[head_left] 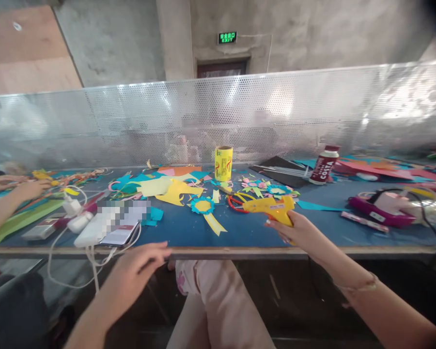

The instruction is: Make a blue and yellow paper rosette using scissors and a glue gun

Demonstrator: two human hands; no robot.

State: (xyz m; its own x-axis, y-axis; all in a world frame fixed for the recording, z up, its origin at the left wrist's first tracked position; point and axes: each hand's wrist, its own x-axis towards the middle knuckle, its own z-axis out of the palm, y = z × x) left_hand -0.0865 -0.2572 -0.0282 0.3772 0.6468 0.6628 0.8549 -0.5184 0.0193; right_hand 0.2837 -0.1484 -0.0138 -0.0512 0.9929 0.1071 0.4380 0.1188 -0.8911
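A yellow hot glue gun (269, 206) is gripped in my right hand (290, 228), its nozzle pointing left above the table. Just left of the nozzle lies a paper rosette (202, 205) with a yellow centre, a ruffled blue rim and a yellow-and-white ribbon tail. My left hand (145, 261) is at the table's front edge, fingers stretched out and nothing seen in them. Close by it is a phone (120, 234) with a white cable. Scissors with red and yellow handles (236, 203) lie behind the glue gun.
Yellow and blue paper scraps (174, 190) cover the back of the blue table (181, 235). A yellow tape roll (224, 164) and a COSTA bottle (324, 166) stand there. A purple case (380, 211) lies right. Another person's hands (18, 189) work at left. A perforated metal screen (203, 116) rises behind.
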